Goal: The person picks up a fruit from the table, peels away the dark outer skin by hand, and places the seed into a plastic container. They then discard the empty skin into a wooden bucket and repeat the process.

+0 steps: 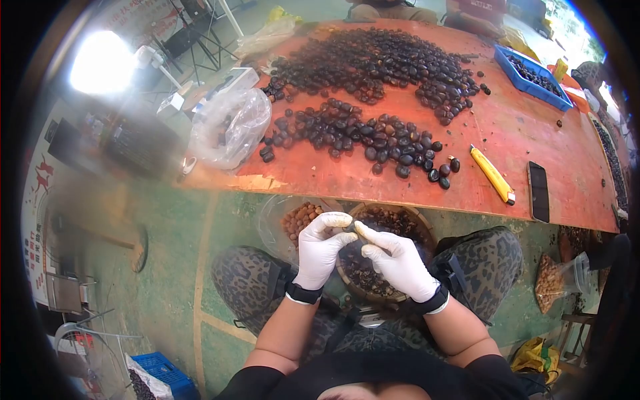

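Both hands wear white gloves with soiled fingertips and meet over my lap. My left hand [321, 247] is closed in a pinch on a small dark nut [351, 227], mostly hidden by the fingers. Against the same nut press the fingertips of my right hand [399, 260], also closed. Under the hands stands a round basket [432, 239] with dark shell pieces [373, 277] in it. Left of it, partly behind my left hand, a clear plastic container [268, 223] holds light brown kernels [301, 220].
Loose dark nuts [373, 63] lie in heaps on the red table [320, 175]. A plastic bag [230, 127], a yellow utility knife [492, 175], a phone [538, 191] and a blue tray [533, 92] are also on it. Other people sit around the table.
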Available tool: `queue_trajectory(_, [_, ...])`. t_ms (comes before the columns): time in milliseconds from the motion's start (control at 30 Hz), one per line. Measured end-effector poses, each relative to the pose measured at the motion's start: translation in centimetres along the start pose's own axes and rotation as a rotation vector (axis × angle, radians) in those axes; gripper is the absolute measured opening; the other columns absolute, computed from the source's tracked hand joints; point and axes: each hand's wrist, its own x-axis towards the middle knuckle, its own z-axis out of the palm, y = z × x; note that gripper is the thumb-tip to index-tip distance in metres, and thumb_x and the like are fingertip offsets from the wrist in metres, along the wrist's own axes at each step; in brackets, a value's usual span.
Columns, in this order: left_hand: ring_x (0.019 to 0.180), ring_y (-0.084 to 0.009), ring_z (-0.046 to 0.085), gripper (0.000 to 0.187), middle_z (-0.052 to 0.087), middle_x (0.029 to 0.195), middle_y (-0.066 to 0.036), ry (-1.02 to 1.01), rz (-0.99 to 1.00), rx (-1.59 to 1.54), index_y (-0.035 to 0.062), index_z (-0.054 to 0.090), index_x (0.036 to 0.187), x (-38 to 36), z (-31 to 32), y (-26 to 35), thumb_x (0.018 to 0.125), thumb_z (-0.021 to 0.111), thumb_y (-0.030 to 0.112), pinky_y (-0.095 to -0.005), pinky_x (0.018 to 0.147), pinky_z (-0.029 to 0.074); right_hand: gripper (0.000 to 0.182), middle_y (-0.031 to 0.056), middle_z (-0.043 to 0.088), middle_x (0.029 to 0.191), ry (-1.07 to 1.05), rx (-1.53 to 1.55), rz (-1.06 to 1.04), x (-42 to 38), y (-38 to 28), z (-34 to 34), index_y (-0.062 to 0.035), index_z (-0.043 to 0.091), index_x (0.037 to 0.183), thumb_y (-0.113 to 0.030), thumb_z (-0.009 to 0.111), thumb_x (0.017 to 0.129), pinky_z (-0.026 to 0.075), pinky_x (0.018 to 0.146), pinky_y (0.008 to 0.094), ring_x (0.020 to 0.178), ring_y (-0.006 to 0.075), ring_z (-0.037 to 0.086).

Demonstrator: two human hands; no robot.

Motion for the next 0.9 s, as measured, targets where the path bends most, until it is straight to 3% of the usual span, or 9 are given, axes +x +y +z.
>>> queue_trajectory(167, [0.092, -0.0124, 0.060, 0.030, 0.063, 0.101, -0.006, -0.010, 0.037, 0.012, -0.0008, 0.064, 0.098, 0.1, -0.1, -0.2, 0.073, 0.067, -0.017, -0.0249, 0.082, 0.051, 0.042, 0.0034, 0.064, 0.085, -0.104, 0.142, 0.272, 0.1, -1.8, -0.9, -0.0097, 0.055, 0.132, -0.005, 0.060, 0.090, 0.046, 0.069, 0.0226, 0.073, 0.0063, 0.052])
queue_trajectory(367, [0.091, -0.0123, 0.060, 0.030, 0.061, 0.104, -0.006, 0.007, 0.075, 0.000, -0.0002, 0.063, 0.098, 0.1, 0.1, -0.8, 0.073, 0.068, -0.016, -0.0248, 0.082, 0.051, 0.042, -0.0041, 0.058, 0.085, 0.065, 0.237, 0.156, -0.4, -0.4, 1.1, -0.0092, 0.054, 0.133, -0.005, 0.058, 0.091, 0.042, 0.062, 0.0181, 0.067, 0.0020, 0.046])
queue_trajectory(467, [0.091, -0.0123, 0.060, 0.029, 0.061, 0.105, -0.006, 0.003, 0.103, -0.057, 0.0003, 0.061, 0.100, 0.2, 0.2, -1.2, 0.075, 0.067, -0.015, -0.0248, 0.082, 0.051, 0.042, -0.0033, 0.057, 0.082, 0.102, 0.457, 0.209, -0.7, -0.6, 2.0, -0.0084, 0.053, 0.135, -0.005, 0.056, 0.093, 0.039, 0.058, 0.0161, 0.063, 0.0008, 0.043])
queue_trajectory(500, [0.091, -0.0124, 0.061, 0.029, 0.061, 0.105, -0.006, -0.007, 0.107, -0.056, 0.0002, 0.061, 0.100, 0.2, 0.1, -1.3, 0.076, 0.066, -0.015, -0.0249, 0.082, 0.051, 0.043, -0.0033, 0.055, 0.081, 0.086, 0.511, 0.222, -0.4, -0.8, 1.9, -0.0048, 0.047, 0.138, -0.005, 0.051, 0.095, 0.036, 0.052, 0.0170, 0.056, 0.0018, 0.041])
queue_trajectory(600, [0.092, -0.0132, 0.061, 0.027, 0.062, 0.105, -0.006, -0.041, 0.046, -0.134, -0.0003, 0.061, 0.101, 0.0, 0.3, -1.0, 0.078, 0.065, -0.013, -0.0254, 0.083, 0.051, 0.046, -0.0015, 0.058, 0.080, 0.165, 0.591, 0.297, 0.7, 0.2, 0.7, -0.0087, 0.046, 0.140, -0.005, 0.053, 0.094, 0.037, 0.055, 0.0157, 0.060, 0.0008, 0.044])
queue_trajectory(633, [0.093, -0.0135, 0.062, 0.026, 0.062, 0.105, -0.006, -0.057, 0.013, -0.173, -0.0006, 0.061, 0.101, 0.0, 0.3, -0.8, 0.079, 0.065, -0.013, -0.0256, 0.083, 0.051, 0.038, -0.0016, 0.057, 0.079, 0.202, 0.530, 0.257, 0.9, 0.4, 0.4, -0.0054, 0.053, 0.132, -0.006, 0.054, 0.094, 0.038, 0.055, 0.0173, 0.061, 0.0021, 0.046])
queue_trajectory(733, [0.094, -0.0142, 0.062, 0.026, 0.062, 0.104, -0.007, -0.022, 0.009, -0.184, -0.0013, 0.061, 0.104, 0.1, 0.1, -1.0, 0.080, 0.064, -0.012, -0.0257, 0.084, 0.051, 0.027, 0.0017, 0.060, 0.079, 0.169, 0.195, 0.159, 0.3, -0.1, 0.3, -0.0028, 0.056, 0.118, -0.007, 0.057, 0.092, 0.044, 0.057, 0.0220, 0.063, 0.0060, 0.052])
queue_trajectory(767, [0.093, -0.0138, 0.062, 0.027, 0.062, 0.104, -0.006, -0.015, 0.005, -0.181, -0.0013, 0.061, 0.104, 0.2, 0.0, -1.0, 0.080, 0.065, -0.012, -0.0254, 0.084, 0.051, 0.022, 0.0081, 0.063, 0.080, 0.194, 0.032, 0.102, 0.2, 0.1, 0.6, -0.0030, 0.052, 0.109, -0.008, 0.061, 0.089, 0.049, 0.064, 0.0286, 0.066, 0.0155, 0.059])
queue_trajectory(900, [0.092, -0.0124, 0.061, 0.027, 0.062, 0.103, -0.005, 0.003, -0.005, -0.143, -0.0015, 0.062, 0.103, 0.1, 0.0, -1.1, 0.079, 0.065, -0.012, -0.0244, 0.083, 0.050, 0.034, 0.0148, 0.062, 0.083, 0.154, -0.099, -0.058, -0.3, -0.4, 1.2, -0.0062, 0.051, 0.118, -0.007, 0.064, 0.086, 0.051, 0.070, 0.0335, 0.073, 0.0310, 0.063])
